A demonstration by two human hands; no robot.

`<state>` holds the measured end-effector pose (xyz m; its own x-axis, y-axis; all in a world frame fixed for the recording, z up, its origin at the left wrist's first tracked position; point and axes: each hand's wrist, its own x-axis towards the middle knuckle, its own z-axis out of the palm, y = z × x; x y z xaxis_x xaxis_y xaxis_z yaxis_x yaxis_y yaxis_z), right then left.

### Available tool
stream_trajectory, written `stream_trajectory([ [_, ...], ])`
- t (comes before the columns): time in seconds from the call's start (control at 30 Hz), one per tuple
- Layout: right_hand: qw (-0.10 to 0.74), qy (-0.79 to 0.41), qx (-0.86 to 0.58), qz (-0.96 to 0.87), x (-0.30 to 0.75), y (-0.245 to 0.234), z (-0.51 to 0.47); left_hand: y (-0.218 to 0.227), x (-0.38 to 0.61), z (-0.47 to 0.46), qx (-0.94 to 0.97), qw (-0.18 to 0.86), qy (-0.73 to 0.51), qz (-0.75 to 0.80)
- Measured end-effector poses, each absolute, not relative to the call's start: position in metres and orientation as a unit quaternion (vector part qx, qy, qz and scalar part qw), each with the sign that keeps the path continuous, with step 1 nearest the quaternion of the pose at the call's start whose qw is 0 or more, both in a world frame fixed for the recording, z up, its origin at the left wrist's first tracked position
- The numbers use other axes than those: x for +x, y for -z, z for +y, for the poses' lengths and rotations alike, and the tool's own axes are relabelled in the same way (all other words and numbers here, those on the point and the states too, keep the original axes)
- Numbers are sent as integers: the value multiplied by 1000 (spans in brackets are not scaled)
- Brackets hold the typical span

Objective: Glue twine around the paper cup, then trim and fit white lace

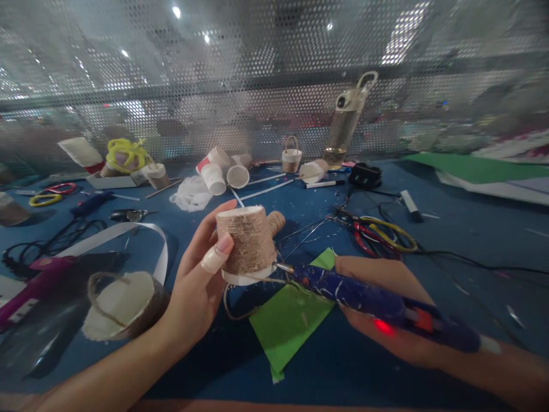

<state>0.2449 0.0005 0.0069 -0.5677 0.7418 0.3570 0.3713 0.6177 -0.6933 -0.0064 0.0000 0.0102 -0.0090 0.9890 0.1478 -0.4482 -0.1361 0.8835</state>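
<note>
On the left of your worktop (206,369), a basket (155,300) with an arched handle sits tilted, its mouth towards you, and looks complete or close to it. In the middle, held above the worktop, is your cup (249,243), wound in snug rows of twine from its top edge almost to its lower one. By the look of it, most of the covering is done; what seems left is the bare white band at the bottom and the loose twine (266,279) leading off to the right along it. Which end of the cup is its mouth, you cannot tell from here. Your left hand (199,286) reaches in from the lower left and grips the cup, the wrapped thumb across its front and fingers round the far side. Beneath and to the right, a green sheet (291,329) lies aslant. Your right hand (375,272) comes from the lower right, gripping a glue gun (364,294) whose body hides most of the fingers. The gun slopes up to the left, its tip at the cup's lower right edge; whether they touch is unclear.
</note>
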Motion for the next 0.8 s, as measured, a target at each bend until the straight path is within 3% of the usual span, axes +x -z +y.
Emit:
stream_trajectory([
  [0.63, 348, -274, -377, -814, 244, -3, -1, -9, -7, 4, 396, 568, -638, 337],
  [0.8, 470, -232, -372, -766, 241, -1, -3, -5, -8, 3, 429, 571, -619, 328],
])
